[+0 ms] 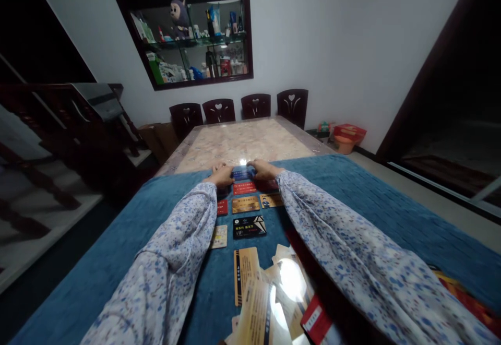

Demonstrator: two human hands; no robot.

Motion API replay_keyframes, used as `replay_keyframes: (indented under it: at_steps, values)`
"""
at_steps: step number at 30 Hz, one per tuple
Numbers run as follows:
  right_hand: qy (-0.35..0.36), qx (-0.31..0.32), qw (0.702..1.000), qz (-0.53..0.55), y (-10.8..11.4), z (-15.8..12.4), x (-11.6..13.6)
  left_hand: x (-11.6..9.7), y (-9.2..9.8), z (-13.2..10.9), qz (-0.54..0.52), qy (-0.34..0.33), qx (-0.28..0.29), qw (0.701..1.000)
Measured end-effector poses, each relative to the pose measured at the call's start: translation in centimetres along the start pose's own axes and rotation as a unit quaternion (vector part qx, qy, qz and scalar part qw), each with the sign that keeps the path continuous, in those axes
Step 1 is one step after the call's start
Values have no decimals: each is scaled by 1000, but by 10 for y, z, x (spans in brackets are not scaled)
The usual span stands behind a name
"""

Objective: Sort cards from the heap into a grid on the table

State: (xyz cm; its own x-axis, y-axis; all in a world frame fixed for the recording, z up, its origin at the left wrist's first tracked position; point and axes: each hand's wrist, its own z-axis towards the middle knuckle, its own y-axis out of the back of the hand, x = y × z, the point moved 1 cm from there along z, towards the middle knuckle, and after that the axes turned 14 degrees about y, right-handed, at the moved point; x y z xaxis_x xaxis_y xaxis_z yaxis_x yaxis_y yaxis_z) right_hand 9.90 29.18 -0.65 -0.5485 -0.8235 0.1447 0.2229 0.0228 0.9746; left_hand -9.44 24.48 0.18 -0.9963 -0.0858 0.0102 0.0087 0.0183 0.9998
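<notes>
A blue card (243, 173) lies at the far end of a column of cards on the blue cloth. My left hand (221, 175) is closed at its left edge, with bent fingers. From the other side, my right hand (265, 169) has its fingers curled on the card's right edge. Nearer to me are a red card (244, 188), a gold card (246, 204) and a black VIP card (249, 227). Beside them lie another red card (222, 207), a yellow card with a figure (271, 200) and a pale card (219, 236), partly covered by my sleeves.
A loose pile of gold and shiny cards (258, 308) lies close to me, with a red-and-white card (316, 319) beside it. The blue cloth (136, 230) covers the near part of the marble-patterned table (235, 141). Several dark chairs (256, 106) stand behind it.
</notes>
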Motion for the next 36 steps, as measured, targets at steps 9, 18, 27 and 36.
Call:
replay_keyframes:
  at_steps: [9, 18, 27, 36]
  values:
    - [2, 10, 1000, -12, 26, -32, -4, -12, 21, -35, 8, -34, -70, 997]
    - [2, 37, 999, -34, 54, -91, 24, -43, 20, -96, 6, -137, -91, 986]
    - [-12, 58, 997, -55, 64, -155, 61, -66, 6, -161, -28, -253, -97, 962]
    - [71, 29, 997, -9, 45, -209, 79, -106, 4, -217, -46, -314, -76, 945]
